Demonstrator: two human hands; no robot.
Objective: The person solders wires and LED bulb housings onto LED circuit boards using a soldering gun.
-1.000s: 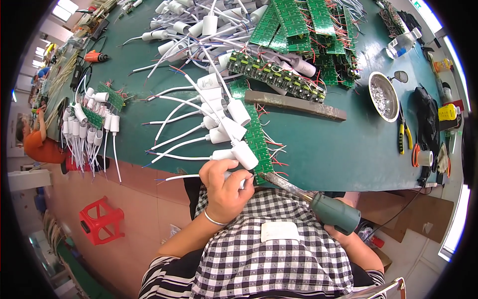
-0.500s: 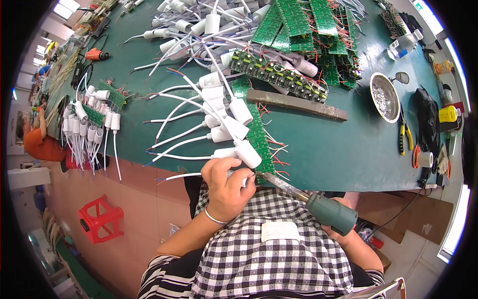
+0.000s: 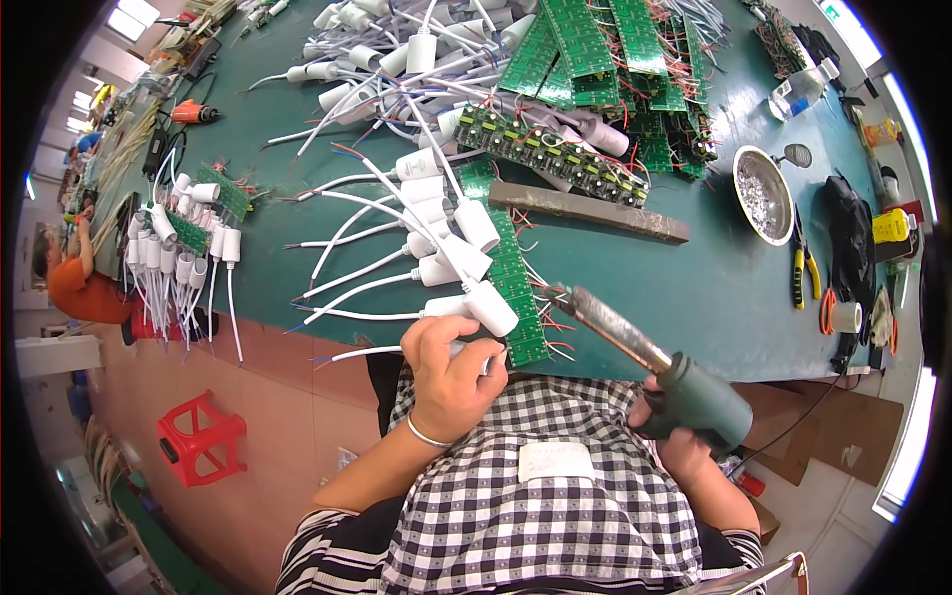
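Observation:
My left hand [image 3: 448,382] is closed at the table's near edge, its fingers pinching a white cabled plastic cap [image 3: 486,365] that they mostly cover. That cap sits against the near end of a green circuit board strip [image 3: 514,288]. Along the strip's left side lie several more white caps [image 3: 491,309], with cables running left to bare wire ends. My right hand [image 3: 679,441] grips a soldering iron [image 3: 706,402] by its dark green handle. The iron's metal tip points up and left, over the red and white wires on the strip's right side.
A brown bar [image 3: 590,211] lies beyond the strip, near a populated board [image 3: 550,154]. Behind are heaped white caps and green boards [image 3: 575,40]. To the right stand a metal bowl [image 3: 741,188] and yellow-handled pliers [image 3: 805,276]. A red stool [image 3: 203,436] is on the floor.
The soldering iron has come away from the strip's near end, its tip moving up and right. More of my right hand's fingers show around the handle. My left hand has barely moved.

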